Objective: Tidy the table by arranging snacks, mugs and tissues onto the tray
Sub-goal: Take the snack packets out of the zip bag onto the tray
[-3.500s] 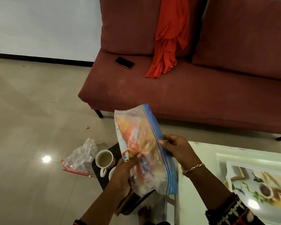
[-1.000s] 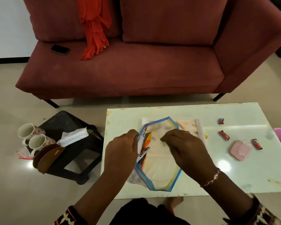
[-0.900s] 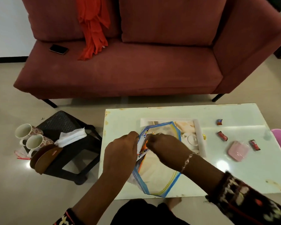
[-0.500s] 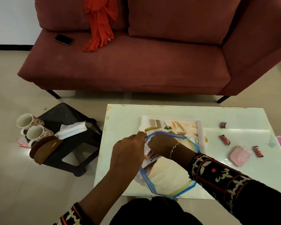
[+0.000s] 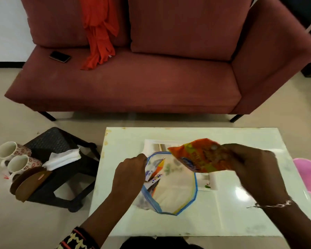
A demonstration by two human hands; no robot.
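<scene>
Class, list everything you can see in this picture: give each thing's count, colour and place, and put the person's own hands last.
Sofa: one, dark red, behind the table.
Cloth: one, orange, draped over the sofa back.
Phone: one, black, on the sofa seat.
Table: one, white, glossy, centre.
Zip bag: one, clear with blue rim, open on the table.
Snack packet: one, orange, held above the bag.
Stool: one, black, left of the table.
Mugs: two, white with red flowers, at the stool's left edge.
Tissues: one stack, white, on the stool.
Tub: one, pink, right edge.
Left hand: grip on the bag rim.
Right hand: grip on the snack packet.
</scene>
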